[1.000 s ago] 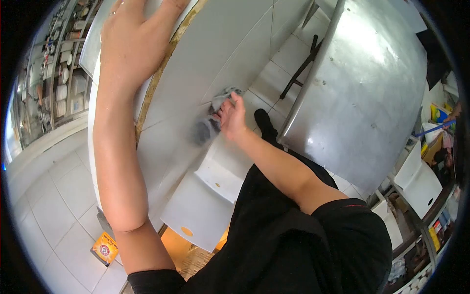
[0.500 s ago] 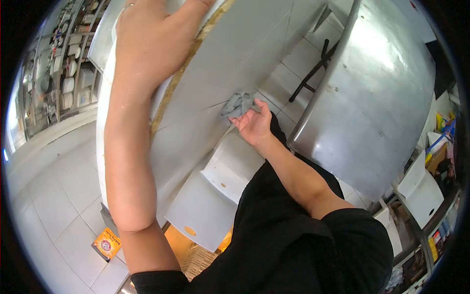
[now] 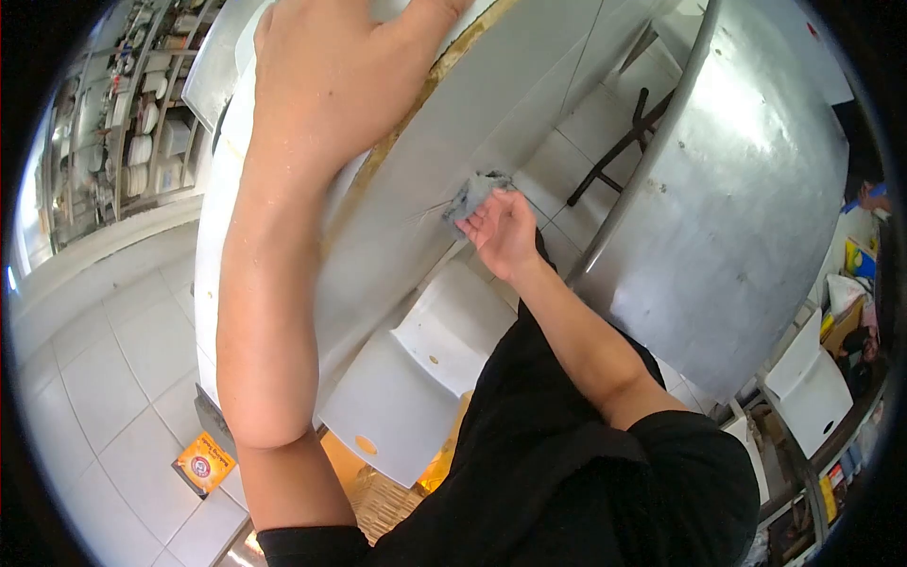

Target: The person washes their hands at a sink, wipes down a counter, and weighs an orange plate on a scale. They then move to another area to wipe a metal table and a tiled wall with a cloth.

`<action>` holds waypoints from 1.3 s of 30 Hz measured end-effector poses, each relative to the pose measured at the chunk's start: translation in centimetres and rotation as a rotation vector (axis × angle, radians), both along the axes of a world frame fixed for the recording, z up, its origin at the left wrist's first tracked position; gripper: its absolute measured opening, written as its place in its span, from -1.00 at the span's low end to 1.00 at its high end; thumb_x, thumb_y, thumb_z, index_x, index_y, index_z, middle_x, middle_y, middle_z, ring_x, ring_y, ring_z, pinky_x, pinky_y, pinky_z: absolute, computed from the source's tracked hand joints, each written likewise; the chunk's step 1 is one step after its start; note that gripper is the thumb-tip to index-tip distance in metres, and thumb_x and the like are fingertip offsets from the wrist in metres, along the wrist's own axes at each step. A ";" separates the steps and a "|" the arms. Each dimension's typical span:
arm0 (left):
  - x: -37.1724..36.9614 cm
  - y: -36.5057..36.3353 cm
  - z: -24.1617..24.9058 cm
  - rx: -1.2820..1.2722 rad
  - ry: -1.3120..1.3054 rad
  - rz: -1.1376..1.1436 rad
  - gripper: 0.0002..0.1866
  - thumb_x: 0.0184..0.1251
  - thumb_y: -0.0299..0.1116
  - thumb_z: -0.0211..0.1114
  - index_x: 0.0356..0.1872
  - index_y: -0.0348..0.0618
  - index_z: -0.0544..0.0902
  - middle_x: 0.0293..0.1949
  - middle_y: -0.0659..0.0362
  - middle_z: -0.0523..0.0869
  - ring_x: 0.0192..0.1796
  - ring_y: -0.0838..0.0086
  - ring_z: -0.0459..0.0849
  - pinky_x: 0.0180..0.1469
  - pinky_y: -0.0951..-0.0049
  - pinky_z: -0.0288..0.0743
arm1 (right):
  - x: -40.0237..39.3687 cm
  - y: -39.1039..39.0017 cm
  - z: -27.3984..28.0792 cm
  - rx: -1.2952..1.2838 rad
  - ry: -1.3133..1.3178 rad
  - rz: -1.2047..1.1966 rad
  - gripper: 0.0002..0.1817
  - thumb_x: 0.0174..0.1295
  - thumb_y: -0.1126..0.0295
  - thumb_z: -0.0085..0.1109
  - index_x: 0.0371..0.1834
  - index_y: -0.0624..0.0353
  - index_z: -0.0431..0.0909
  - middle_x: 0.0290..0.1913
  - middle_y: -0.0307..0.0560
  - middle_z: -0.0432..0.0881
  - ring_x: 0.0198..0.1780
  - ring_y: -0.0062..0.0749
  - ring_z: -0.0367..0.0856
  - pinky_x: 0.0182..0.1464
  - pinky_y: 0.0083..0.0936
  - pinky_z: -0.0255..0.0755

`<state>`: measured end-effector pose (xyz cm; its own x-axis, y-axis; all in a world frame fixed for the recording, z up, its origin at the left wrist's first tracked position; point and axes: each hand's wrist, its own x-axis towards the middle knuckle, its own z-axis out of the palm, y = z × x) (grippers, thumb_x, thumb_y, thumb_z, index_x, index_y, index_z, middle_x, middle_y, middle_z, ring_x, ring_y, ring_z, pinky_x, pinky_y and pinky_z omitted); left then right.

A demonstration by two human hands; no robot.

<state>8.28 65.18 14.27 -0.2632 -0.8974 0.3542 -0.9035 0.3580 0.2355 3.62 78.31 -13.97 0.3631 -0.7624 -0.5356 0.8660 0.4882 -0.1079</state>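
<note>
A grey cloth [image 3: 465, 200] lies pressed against the lower white tiled side panel [image 3: 416, 180], with the fingers of my right hand [image 3: 503, 236] on it. The palm of that hand is turned up and partly open to view, and the fingers curl at the cloth. Up at the top edge, my left hand [image 3: 345, 80] lies on the white top [image 3: 231, 180] of the same structure. Its thumb is spread apart over the worn brown edge [image 3: 406, 113]; the fingertips are cut off by the frame.
White plastic chairs [image 3: 387, 402] stand below the panel. To the right is a dented metal table [image 3: 727, 198] with dark legs [image 3: 619, 156] behind it. An orange box [image 3: 205, 465] is at the lower left. Crowded shelves [image 3: 142, 123] rise at the upper left, and cluttered shelving [image 3: 841, 472] at the right.
My right hand has shifted slightly right with the cloth, its fingers now closer together over it. The view has moved a little, so my left hand appears further right.
</note>
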 end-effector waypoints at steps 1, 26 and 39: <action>-0.3 0.2 0.3 0.007 -0.019 0.037 -0.38 0.37 -0.05 0.24 0.22 -0.43 0.52 0.27 -0.31 0.49 0.43 -0.17 0.31 0.46 0.06 0.16 | -0.1 -0.2 -0.7 0.004 0.001 0.006 -0.42 0.19 -0.03 0.03 0.10 0.21 0.42 0.12 -0.06 0.52 0.19 -0.23 0.43 0.42 -0.24 0.08; 1.7 -1.7 -0.9 0.080 0.120 -0.100 -0.37 0.41 0.04 0.24 0.31 -0.25 0.51 0.30 -0.10 0.53 0.36 0.23 0.48 0.40 0.34 0.25 | -0.2 -5.4 -4.5 -0.183 0.799 -0.043 -0.03 0.45 -0.22 -0.33 0.54 0.50 -0.24 0.62 0.28 -0.29 0.64 -0.02 -0.36 0.60 -0.22 -0.43; 2.0 -1.6 -0.7 0.079 0.113 -0.107 -0.37 0.43 0.07 0.20 0.34 -0.17 0.49 0.34 -0.08 0.49 0.41 0.22 0.43 0.43 0.31 0.21 | -1.6 -5.2 -3.8 -0.108 0.650 0.031 -0.12 0.46 -0.26 -0.35 0.42 0.43 0.14 0.48 0.19 0.18 0.52 -0.15 0.07 0.53 -0.26 -0.13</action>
